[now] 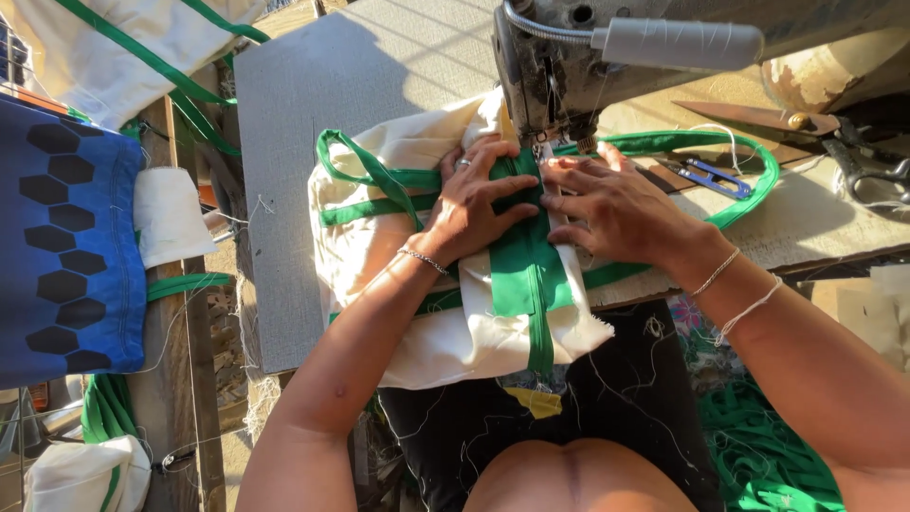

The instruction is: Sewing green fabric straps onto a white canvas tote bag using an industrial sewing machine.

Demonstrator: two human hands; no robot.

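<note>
Green tape lies flat on a cream bag, half fed beneath the sewing machine; left hand and right hand press side by side, open-palmed, most tape unstitched nearer the body.

Strong warm sun, low angle, coming from the right. Hard-edged shadows: machine head throws a dark patch w/ thin line shadows over the grey table. Cream cloth nearly blown out where lit; glare also on white fabric top left. Both forearms glow orange. Lap area below table deep in shade, detail muddy there. Focus sharp at centre, no motion blur on hands. Slight wide-angle stretch at the edges, esp. blue fabric at left.
</note>
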